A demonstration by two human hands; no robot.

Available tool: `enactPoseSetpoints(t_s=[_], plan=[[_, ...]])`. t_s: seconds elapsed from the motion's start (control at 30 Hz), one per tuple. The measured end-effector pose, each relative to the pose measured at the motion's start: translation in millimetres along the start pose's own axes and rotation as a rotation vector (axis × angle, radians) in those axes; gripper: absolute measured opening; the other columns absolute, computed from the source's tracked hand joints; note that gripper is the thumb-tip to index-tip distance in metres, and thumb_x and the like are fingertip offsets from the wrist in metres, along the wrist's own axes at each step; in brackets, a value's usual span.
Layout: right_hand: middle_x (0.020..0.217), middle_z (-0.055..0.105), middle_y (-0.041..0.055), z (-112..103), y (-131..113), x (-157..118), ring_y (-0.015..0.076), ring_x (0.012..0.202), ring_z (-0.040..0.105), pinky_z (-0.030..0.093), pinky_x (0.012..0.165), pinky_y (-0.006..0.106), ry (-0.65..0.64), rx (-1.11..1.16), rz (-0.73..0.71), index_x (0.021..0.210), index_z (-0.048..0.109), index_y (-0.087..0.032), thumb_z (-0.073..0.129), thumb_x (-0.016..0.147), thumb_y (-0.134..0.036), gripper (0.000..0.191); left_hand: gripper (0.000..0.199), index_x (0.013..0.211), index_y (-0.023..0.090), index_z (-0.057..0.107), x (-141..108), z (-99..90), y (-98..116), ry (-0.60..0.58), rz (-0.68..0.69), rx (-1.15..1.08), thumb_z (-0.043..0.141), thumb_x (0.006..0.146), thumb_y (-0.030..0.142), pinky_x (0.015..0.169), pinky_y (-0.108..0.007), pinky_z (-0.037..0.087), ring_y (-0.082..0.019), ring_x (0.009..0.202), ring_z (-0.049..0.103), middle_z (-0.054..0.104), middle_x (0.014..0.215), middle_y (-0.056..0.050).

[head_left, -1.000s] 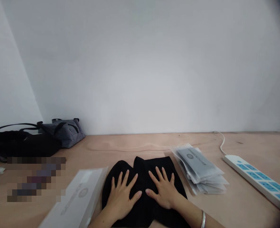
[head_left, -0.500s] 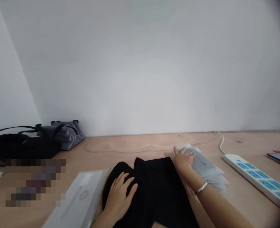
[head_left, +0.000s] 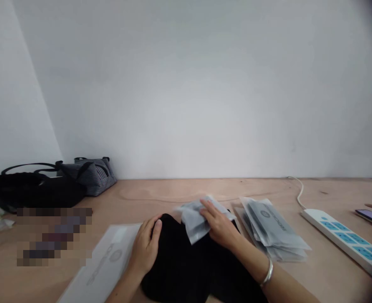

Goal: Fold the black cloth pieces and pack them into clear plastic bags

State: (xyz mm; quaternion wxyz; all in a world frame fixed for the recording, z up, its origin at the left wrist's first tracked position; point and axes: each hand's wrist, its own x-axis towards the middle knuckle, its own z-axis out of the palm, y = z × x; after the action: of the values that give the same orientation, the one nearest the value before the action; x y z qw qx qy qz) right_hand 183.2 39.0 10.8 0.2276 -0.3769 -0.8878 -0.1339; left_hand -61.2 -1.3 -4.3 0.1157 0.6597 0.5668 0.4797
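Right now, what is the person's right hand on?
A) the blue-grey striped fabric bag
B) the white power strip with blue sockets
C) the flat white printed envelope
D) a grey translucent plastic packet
D. The right hand has its fingers on a grey translucent plastic packet, held just above the black cloth.

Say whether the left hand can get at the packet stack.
Probably, but not freely: the left hand rests on the black fabric, and the right hand, holding a grey packet, lies between it and the stack.
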Motion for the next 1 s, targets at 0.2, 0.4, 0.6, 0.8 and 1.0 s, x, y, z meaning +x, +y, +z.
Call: enactPoseSetpoints(t_s=[0.2,0.4,0.6,0.8,1.0], plan=[[0.138,0.033,0.0084,19.7,-32.2,-16.6,0.0155,0.127,0.026,0.024,0.104,0.029,-0.186,0.256,-0.194,0.109,0.053,-0.017,0.031,0.09,-0.019,0.029,0.034,0.103,0.02,0.058,6.9,-20.7,-0.5,-0.044,0.007,-0.05,0.039,0.085,0.043,0.092,-0.037,0.041,-0.021,0.106,0.051,0.058,0.108,-0.005],[0.142,0.023,0.0042,15.8,-30.1,-25.9,0.0154,0.129,0.021,0.02,0.104,0.029,-0.291,0.38,-0.135,0.116,0.048,-0.021,0.039,0.084,-0.017,0.034,0.026,0.097,0.025,0.064,10.8,-16.1,21.1,-0.439,0.169,0.059,0.045,0.083,0.033,0.093,-0.031,0.04,-0.017,0.105,0.053,0.06,0.111,-0.001],[0.144,0.016,0.0119,22.1,-15.9,-37.8,0.0233,0.132,0.007,0.009,0.103,0.051,-0.405,0.198,0.267,0.139,0.011,-0.01,0.034,0.08,-0.018,0.063,0.05,0.132,0.027,0.033,0.6,29.0,43.9,-0.73,0.454,0.314,0.038,0.086,0.046,0.106,-0.046,0.014,-0.023,0.13,0.02,0.029,0.141,-0.003],[0.144,0.009,0.0109,27.9,-9.2,-53.9,0.0305,0.131,0.003,0.002,0.098,0.061,-0.518,0.148,0.475,0.139,0.014,-0.02,0.015,0.085,-0.06,0.067,0.058,0.136,0.031,0.015,-12.2,42.8,18.5,-0.721,0.303,0.479,0.024,0.086,0.059,0.102,-0.057,0.009,-0.031,0.131,0.007,0.013,0.145,-0.004],[0.144,0.015,0.011,24.2,-9.1,-52.5,0.0313,0.131,0.005,0.002,0.097,0.062,-0.492,0.191,0.493,0.137,0.022,-0.023,0.024,0.084,-0.06,0.065,0.059,0.136,0.033,0.014,-20.7,43.7,9.2,-0.629,0.283,0.528,0.025,0.085,0.06,0.102,-0.056,0.01,-0.031,0.131,0.008,0.014,0.145,-0.002]])
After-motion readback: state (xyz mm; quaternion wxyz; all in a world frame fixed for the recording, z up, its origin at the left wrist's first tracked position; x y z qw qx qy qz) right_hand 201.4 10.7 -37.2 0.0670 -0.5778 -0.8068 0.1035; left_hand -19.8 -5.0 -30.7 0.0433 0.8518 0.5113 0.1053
